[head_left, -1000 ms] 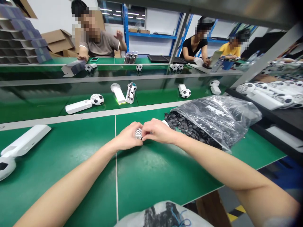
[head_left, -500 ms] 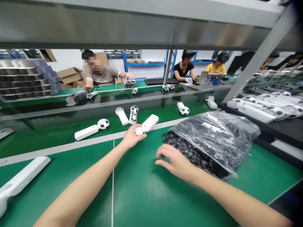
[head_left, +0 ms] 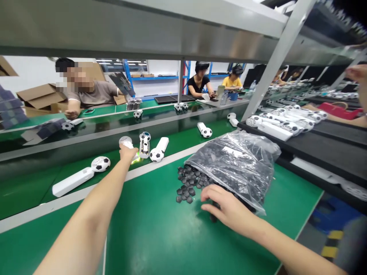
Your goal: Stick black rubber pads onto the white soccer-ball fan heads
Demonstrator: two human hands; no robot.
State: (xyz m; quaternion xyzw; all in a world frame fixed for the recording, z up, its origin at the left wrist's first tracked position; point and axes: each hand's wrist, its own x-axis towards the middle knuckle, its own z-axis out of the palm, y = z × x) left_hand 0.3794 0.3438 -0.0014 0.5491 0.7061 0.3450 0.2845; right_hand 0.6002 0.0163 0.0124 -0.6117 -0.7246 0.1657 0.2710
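Over the belt, my left hand is closed around a white handheld device with a round head; a yellow-green glow shows by its handle. Beside it lie an opened device with its inside showing and a white device with a football-patterned head. My right hand hovers low over the green worktop, fingers curved and thumb apart. Close to it are loose black pentagon pieces, spilling from a clear plastic bag. Some black pieces show under its fingers; whether they touch is unclear.
Another football-headed device lies at left on the belt, and one farther right. Black trays with several devices stand at right. Overhead runs a metal beam. Co-workers sit across the line.
My left hand has let go of one device, now lying on the belt, and taken hold of another farther left. Black pieces have spread onto the worktop by my right hand. The view has turned right.
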